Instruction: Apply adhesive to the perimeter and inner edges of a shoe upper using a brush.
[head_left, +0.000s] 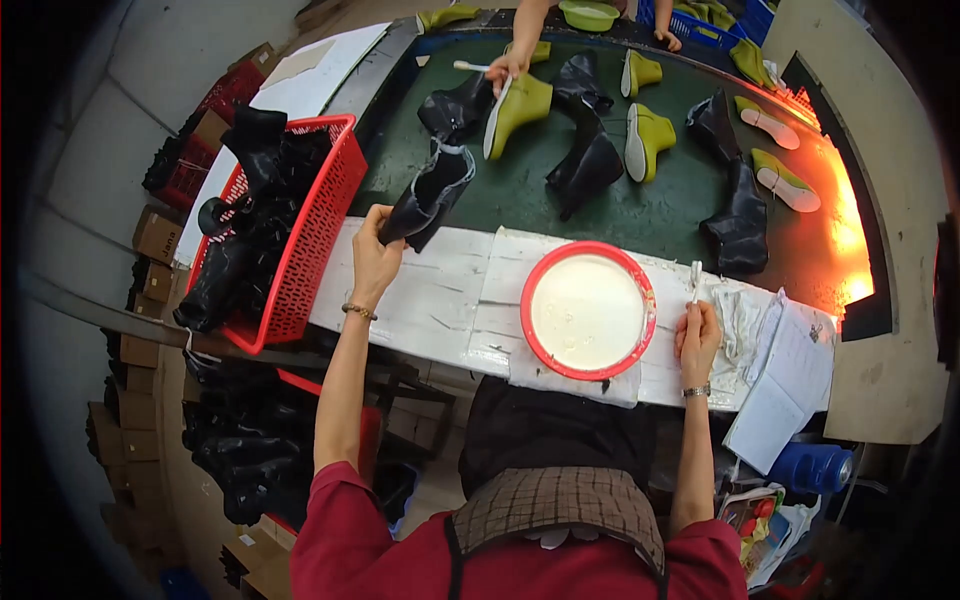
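My left hand grips a black leather boot upper at its edge, and its pale-rimmed opening faces up and away. In my right hand, the fingers pinch a small white-tipped brush that stands roughly upright. Between my hands, a red-rimmed basin of creamy white liquid rests on the white ledge. Across the green surface, a co-worker's hand holds a lime-green wedge sole and a light-handled brush.
More black uppers and green soles lie on the green conveyor, which runs toward a glowing heater at right. A red basket of black uppers stands at left. Crumpled white cloth, an open notebook and a blue jug sit at right.
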